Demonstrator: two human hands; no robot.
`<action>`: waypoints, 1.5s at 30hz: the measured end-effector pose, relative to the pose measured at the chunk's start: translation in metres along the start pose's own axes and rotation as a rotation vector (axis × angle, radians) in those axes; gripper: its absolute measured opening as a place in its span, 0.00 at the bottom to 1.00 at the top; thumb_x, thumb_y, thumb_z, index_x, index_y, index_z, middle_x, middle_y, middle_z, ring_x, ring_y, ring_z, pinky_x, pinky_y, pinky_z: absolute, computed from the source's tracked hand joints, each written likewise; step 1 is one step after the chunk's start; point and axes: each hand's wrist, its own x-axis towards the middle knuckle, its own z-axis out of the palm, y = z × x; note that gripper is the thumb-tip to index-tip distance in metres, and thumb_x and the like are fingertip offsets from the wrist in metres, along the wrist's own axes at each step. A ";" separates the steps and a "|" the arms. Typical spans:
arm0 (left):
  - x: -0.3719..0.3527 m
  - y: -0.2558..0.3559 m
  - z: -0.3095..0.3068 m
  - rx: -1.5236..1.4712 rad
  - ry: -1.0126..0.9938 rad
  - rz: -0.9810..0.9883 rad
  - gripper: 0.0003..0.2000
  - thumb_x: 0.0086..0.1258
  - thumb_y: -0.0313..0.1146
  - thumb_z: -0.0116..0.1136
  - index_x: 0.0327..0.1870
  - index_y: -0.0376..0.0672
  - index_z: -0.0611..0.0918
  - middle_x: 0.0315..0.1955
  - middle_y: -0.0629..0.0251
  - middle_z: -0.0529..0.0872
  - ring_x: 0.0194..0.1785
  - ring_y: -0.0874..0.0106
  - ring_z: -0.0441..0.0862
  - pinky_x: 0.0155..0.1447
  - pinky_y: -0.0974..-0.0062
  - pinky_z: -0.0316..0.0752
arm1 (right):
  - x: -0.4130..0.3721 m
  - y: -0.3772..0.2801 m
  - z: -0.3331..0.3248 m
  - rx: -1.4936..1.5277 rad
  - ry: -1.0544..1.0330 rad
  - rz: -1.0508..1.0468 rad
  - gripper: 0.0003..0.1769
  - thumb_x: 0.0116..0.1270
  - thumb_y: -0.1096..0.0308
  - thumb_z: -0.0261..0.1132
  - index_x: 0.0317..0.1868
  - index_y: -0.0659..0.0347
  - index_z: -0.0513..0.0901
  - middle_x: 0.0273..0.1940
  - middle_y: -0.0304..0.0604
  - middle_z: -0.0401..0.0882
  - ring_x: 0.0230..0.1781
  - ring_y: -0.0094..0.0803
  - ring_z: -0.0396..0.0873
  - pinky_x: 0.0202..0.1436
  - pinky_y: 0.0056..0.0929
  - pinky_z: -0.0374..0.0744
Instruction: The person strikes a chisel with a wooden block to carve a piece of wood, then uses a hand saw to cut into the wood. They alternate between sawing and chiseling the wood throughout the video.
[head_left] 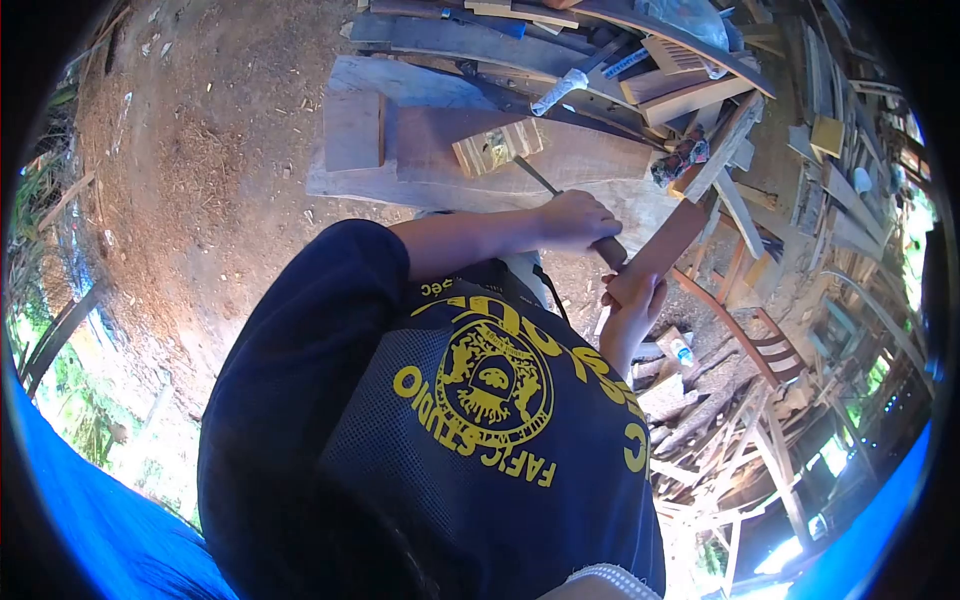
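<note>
Left hand [578,220] closed round the tool [610,252]; fingers hide the middle of it. Thin shaft runs out one side, brown handle end the other. Shaft tip meets a pale block [500,148]; cannot tell whether joined or only touching. Block lies over the plank [430,145].

Right hand [635,297] clamped on the lower end of a flat brown board [668,238], just beside the handle end. Palm side and board's lower end partly covered. Hands near each other, apart.

Dark shirt [470,480] fills the lower middle and cuts off the right forearm. Beyond the plank, piled timber [470,45] and a white-wrapped handle [560,90]. To the right, curved slatted frame [770,350], scrap wood [760,450]. Rim dark, edges warped.
</note>
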 end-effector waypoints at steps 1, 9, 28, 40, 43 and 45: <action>0.002 0.013 -0.011 -0.112 0.086 0.015 0.14 0.45 0.36 0.68 0.34 0.50 0.78 0.25 0.68 0.82 0.32 0.63 0.83 0.37 0.63 0.75 | 0.002 0.000 0.002 0.097 0.042 -0.029 0.23 0.75 0.56 0.52 0.60 0.64 0.62 0.46 0.53 0.78 0.39 0.35 0.81 0.33 0.29 0.77; 0.015 0.089 -0.085 -0.818 0.345 0.321 0.10 0.50 0.29 0.69 0.25 0.44 0.76 0.21 0.65 0.79 0.25 0.61 0.79 0.29 0.66 0.69 | 0.035 0.008 0.016 0.497 -0.297 0.398 0.40 0.73 0.41 0.44 0.68 0.71 0.57 0.60 0.59 0.71 0.61 0.48 0.71 0.65 0.41 0.69; 0.000 0.046 -0.097 -0.863 0.570 -0.671 0.15 0.59 0.31 0.67 0.43 0.39 0.74 0.36 0.62 0.81 0.40 0.74 0.81 0.45 0.74 0.74 | 0.035 0.067 0.072 0.677 -0.223 0.466 0.26 0.76 0.55 0.44 0.66 0.62 0.60 0.60 0.52 0.67 0.59 0.44 0.70 0.61 0.49 0.70; -0.070 -0.080 -0.070 0.255 -0.438 -1.168 0.30 0.55 0.36 0.68 0.58 0.36 0.67 0.41 0.58 0.85 0.43 0.58 0.86 0.44 0.66 0.81 | 0.127 0.064 0.031 0.562 0.012 0.320 0.25 0.77 0.52 0.45 0.58 0.68 0.61 0.47 0.58 0.74 0.43 0.47 0.77 0.51 0.40 0.80; -0.071 -0.093 -0.065 0.537 -0.323 -0.996 0.25 0.61 0.33 0.61 0.58 0.38 0.67 0.40 0.59 0.85 0.43 0.59 0.86 0.44 0.68 0.81 | 0.133 0.064 0.023 0.585 -0.016 0.343 0.24 0.77 0.53 0.45 0.58 0.67 0.61 0.46 0.58 0.74 0.43 0.46 0.77 0.50 0.40 0.80; -0.063 -0.109 -0.073 0.527 -0.413 -1.009 0.22 0.66 0.31 0.53 0.61 0.45 0.67 0.39 0.59 0.84 0.41 0.62 0.86 0.41 0.67 0.81 | 0.130 0.064 0.023 0.505 0.000 0.357 0.22 0.77 0.54 0.46 0.58 0.65 0.61 0.45 0.57 0.74 0.43 0.45 0.77 0.49 0.39 0.80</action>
